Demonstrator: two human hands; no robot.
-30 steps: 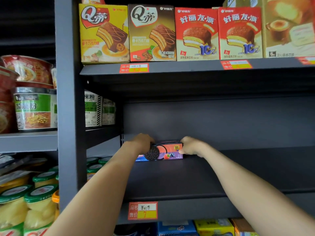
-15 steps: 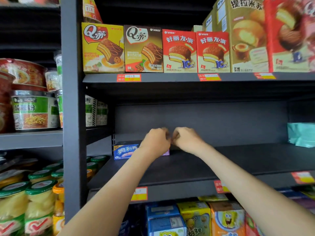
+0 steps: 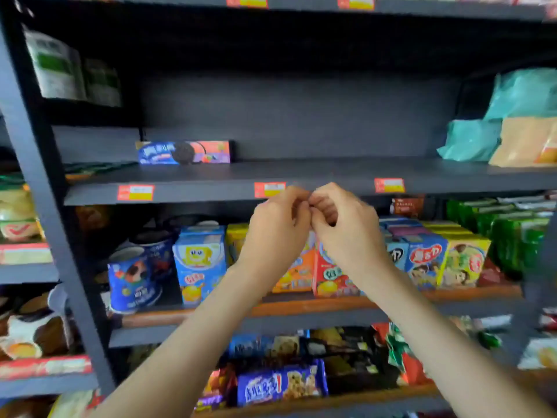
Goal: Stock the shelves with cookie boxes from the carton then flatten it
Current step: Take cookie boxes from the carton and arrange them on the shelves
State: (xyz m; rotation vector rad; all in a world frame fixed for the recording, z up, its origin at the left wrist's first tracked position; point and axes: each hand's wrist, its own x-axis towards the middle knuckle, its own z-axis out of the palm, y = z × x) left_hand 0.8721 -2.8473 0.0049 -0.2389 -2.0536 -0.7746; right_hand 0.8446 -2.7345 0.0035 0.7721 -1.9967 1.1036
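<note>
One cookie box [image 3: 184, 152], blue and orange with a dark round cookie printed on it, lies flat at the back left of the dark shelf [image 3: 301, 173]. My left hand [image 3: 278, 227] and my right hand [image 3: 343, 227] hover together in front of the shelf's front edge, well below and to the right of the box. Both have their fingers curled and their fingertips touch each other. Neither holds anything that I can see. The carton is out of view.
Teal and tan bags [image 3: 500, 128] sit at the shelf's right end. Colourful snack boxes [image 3: 331, 260] fill the shelf below, and packets [image 3: 280, 384] the one under that. A dark upright post [image 3: 45, 191] stands at the left, with jars beyond it.
Both hands let go of the cookie box and drew back from the rear of the shelf to its front edge. The view has tilted downward, and the box stays on the shelf.
</note>
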